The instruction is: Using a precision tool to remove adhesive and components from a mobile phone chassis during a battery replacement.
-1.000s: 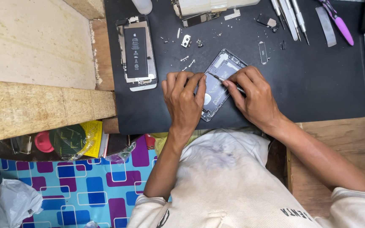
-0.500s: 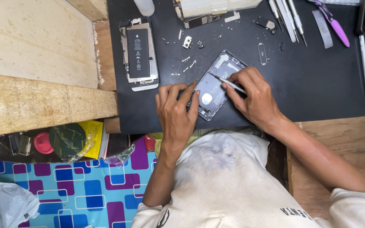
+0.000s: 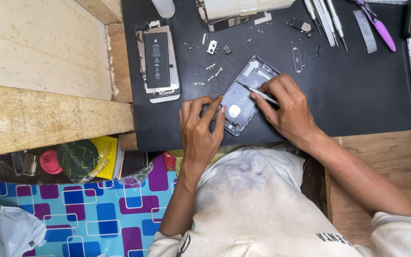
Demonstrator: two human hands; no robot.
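Empty phone housing [image 3: 243,97]: lies flat on the black work mat [image 3: 357,90], near its front edge, tilted diagonally. Judged light, thin and stiff, yet easily bent or scratched; best held by the outer frame edges, never by the inner surfaces. Steadied at the lower left edge by the left hand [image 3: 198,131], fingers curled narrow and pressing on the rim. Worked from the right by the right hand [image 3: 288,107], fingers pinched closed around a slim metal screwdriver [image 3: 258,92], tip resting inside the shell's upper half.

Scattered just above on the mat: tiny screws [image 3: 213,72] and small brackets, loose and easily lost. Further left: second opened phone with black battery [image 3: 157,59]. At the mat's far edge: row of tools [image 3: 327,16], purple-handled pry tool [image 3: 381,31]. Below the wooden bench [image 3: 48,114]: clear bags [image 3: 79,159] holding green and red items, contents otherwise unclear.
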